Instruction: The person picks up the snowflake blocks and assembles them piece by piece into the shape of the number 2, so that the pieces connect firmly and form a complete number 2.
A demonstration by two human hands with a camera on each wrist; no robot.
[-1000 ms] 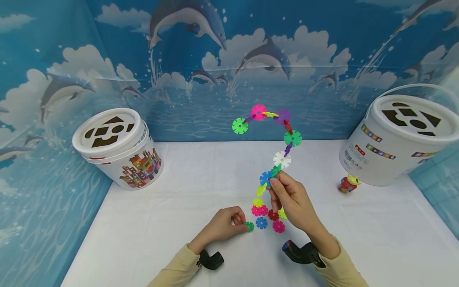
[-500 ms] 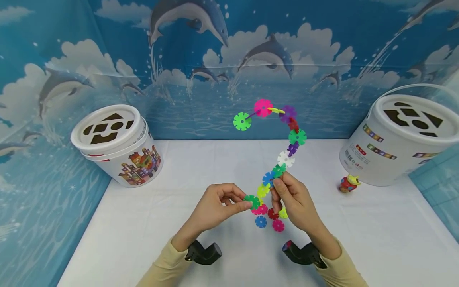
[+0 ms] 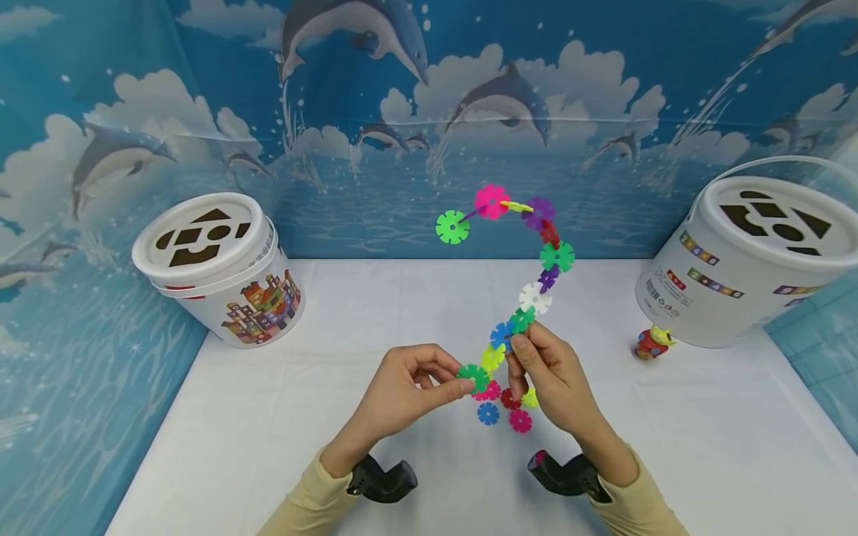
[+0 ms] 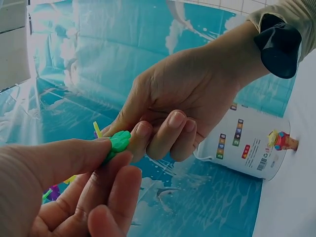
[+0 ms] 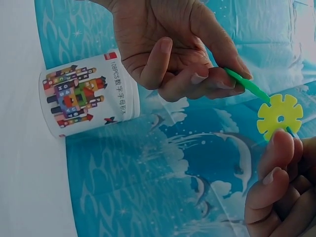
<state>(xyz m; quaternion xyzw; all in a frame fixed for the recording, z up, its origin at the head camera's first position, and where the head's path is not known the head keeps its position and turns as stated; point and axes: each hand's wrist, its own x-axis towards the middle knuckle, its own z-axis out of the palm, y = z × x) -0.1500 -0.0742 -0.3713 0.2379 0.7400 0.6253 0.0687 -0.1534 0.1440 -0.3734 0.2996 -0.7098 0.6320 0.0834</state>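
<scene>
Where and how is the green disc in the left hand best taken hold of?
Probably pinched across its two faces at the rim, coming from the person's left: the green disc is thin and flat, and its opposite edge reaches the yellow disc, so that side should stay clear.

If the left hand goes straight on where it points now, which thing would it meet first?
Probably the yellow disc at the near end of the chain; the green disc in the left hand seems to touch its edge, though depth is unclear.
</scene>
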